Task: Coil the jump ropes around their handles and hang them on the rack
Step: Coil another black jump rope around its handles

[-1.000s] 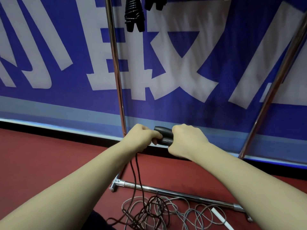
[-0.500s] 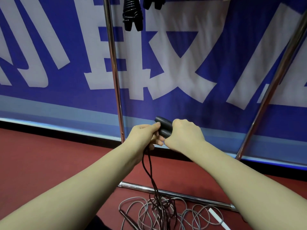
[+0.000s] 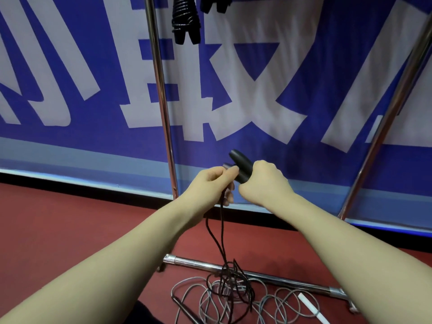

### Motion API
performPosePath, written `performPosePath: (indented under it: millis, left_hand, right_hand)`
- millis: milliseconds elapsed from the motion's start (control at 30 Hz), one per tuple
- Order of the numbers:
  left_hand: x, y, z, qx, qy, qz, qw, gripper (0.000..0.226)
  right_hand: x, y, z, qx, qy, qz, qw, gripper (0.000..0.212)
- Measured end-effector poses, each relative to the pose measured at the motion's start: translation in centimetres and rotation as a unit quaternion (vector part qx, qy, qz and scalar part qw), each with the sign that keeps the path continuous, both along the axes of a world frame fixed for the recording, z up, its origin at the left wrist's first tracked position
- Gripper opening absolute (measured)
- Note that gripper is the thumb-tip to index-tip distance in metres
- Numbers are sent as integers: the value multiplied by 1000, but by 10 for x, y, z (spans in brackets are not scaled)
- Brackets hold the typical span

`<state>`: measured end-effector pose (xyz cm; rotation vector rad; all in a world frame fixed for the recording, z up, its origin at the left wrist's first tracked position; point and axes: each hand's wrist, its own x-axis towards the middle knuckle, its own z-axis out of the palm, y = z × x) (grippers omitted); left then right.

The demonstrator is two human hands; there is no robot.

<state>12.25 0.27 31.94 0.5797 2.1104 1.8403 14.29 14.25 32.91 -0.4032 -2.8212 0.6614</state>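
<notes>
Our right hand [image 3: 261, 183] curls tight round the black handles [image 3: 240, 163], which poke up and left out of the fist; our left hand [image 3: 210, 185] sits just left of it, touching it, thumb and curled fingers pinching the black rope [image 3: 221, 220] beside the handles; from there the rope drops in two strands to a tangled heap on the red floor [image 3: 70, 230], near us. A grey rope [image 3: 198, 298] lies looped under and around that heap, its white handle [image 3: 311, 307] to the right. The rack [image 3: 161, 101] stands just beyond our hands, its base bar on the floor touching the heap; two coiled ropes [image 3: 185, 19] hang at the top, far above the handles. A blue banner [image 3: 233, 101] with white characters fills the far side.
</notes>
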Motion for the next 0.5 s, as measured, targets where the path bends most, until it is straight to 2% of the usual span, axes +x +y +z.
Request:
performPosePath:
  millis: [100,267,400,500]
  left_hand:
    - [1,-7,-1,-45,38,-78,995,34]
    - [-5,-21,-7,-134,94,-123,979,35]
    - [-16,-37,-20,-228,181,-148,945,22]
    - [-25,-44,-24,-288,266,-134,910,20]
  right_hand:
    - [0,8,1,-63,9,-19,998,12]
    - [8,14,8,-156,17,-6,988,10]
    - [27,7,23,-206,-6,79,975,22]
    - [41,-3,28,-221,-74,164,959,36]
